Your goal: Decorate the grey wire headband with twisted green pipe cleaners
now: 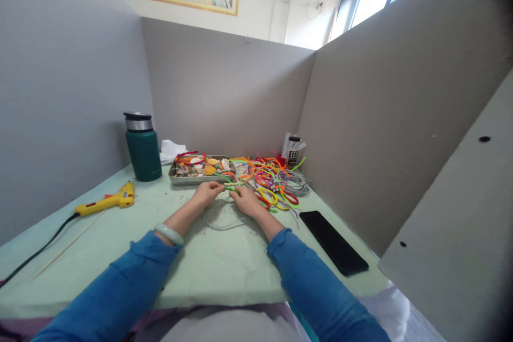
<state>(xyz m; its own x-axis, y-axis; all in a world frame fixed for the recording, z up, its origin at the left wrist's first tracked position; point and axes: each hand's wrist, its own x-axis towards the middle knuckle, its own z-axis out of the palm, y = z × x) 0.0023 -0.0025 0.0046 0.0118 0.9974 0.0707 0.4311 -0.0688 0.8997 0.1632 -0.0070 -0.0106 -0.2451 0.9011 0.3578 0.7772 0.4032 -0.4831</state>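
Both hands meet over the middle of the table, just in front of the tray. Between their fingertips runs a short green pipe cleaner [230, 188]. My left hand [208, 192] pinches its left end, and my right hand [245, 200] has closed fingers on the right end. Part of the stem is hidden by the fingers. A thin grey wire [224, 228] lies loosely curved on the table below them. Right beside my right hand spreads a tangled heap of coloured pipe cleaners [266, 173], with a yellow loop [272, 204] at its near edge.
A metal tray [188, 180] of shells and small pieces stands behind my hands. At left are a green bottle [143, 152], a yellow glue gun [106, 203] with cord, and a thin stick [68, 246]. A black phone [333, 240] lies right. Partition walls [228, 91] enclose the table.
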